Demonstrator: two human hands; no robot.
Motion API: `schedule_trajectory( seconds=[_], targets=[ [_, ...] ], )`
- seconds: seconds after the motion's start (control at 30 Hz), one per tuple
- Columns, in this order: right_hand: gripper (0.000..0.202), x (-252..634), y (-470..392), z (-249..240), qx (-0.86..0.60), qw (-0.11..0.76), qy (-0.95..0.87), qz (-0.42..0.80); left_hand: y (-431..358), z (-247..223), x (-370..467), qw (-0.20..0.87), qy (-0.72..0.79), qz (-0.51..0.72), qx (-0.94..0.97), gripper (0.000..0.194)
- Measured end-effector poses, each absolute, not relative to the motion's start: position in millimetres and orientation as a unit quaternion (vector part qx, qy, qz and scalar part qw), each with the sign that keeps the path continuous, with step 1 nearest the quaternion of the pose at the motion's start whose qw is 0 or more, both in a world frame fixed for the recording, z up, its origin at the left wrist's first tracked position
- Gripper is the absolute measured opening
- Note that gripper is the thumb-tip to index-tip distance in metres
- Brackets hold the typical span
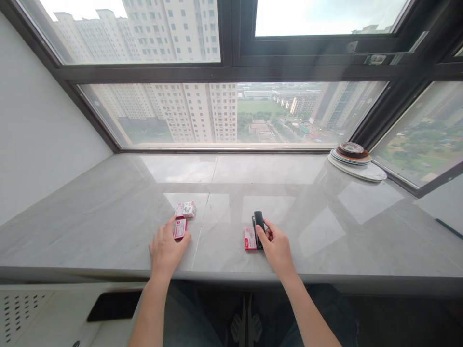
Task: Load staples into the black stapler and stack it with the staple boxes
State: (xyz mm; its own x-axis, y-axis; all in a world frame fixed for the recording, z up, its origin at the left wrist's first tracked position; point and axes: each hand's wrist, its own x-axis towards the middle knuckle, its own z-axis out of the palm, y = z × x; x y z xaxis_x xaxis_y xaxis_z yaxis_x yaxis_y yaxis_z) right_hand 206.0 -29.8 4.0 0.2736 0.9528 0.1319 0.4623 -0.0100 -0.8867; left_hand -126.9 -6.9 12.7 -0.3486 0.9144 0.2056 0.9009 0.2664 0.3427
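My left hand (167, 248) rests on the grey stone surface, thumb and fingers around the sides of a small red-and-white box (180, 229). Just beyond it lie a flat red-and-white box (179, 210) and a white box with a printed picture (188, 209), side by side. With thumb and fingers, my right hand (277, 243) grips a black stapler (259, 226), which points away from me. Against the stapler's left side is another red-and-white box (249, 238). The print on the boxes is too small to read.
A stack of plates (350, 159) stands in the far right corner by the window. The grey countertop (119, 226) ends at a front edge close to my wrists. Below at left, a black flat object (115, 305) lies on a white surface.
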Motion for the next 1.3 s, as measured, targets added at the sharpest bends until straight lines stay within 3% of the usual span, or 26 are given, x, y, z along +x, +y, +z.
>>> schedule_trajectory(
  seconds=[0.2,0.37,0.5,0.7,0.93,1.07,1.17,1.3],
  targets=[
    [0.069,205,-31,5,-0.657,0.452,-0.540,0.268,-27,26,-104,0.118,0.645,0.169,0.736,0.058],
    [0.071,206,-30,5,-0.657,0.448,-0.545,0.266,-21,40,-77,0.229,0.590,0.219,0.743,0.054],
    [0.070,206,-29,4,-0.656,0.453,-0.545,0.259,-10,49,-29,0.238,0.530,0.280,0.764,0.054],
    [0.065,205,-32,6,-0.649,0.465,-0.548,0.248,-1,46,24,0.246,0.439,0.259,0.825,0.049],
    [0.065,205,-32,10,-0.650,0.470,-0.537,0.261,-5,35,27,0.206,0.443,0.292,0.822,0.067],
    [0.064,205,-36,14,-0.646,0.495,-0.511,0.276,14,43,-15,0.087,0.564,0.386,0.725,0.034],
    [0.061,205,-39,16,-0.643,0.500,-0.500,0.295,45,45,-76,0.035,0.642,0.418,0.641,0.041],
    [0.059,206,-40,16,-0.643,0.495,-0.494,0.312,73,31,-146,0.044,0.729,0.296,0.616,0.046]
  ],
)
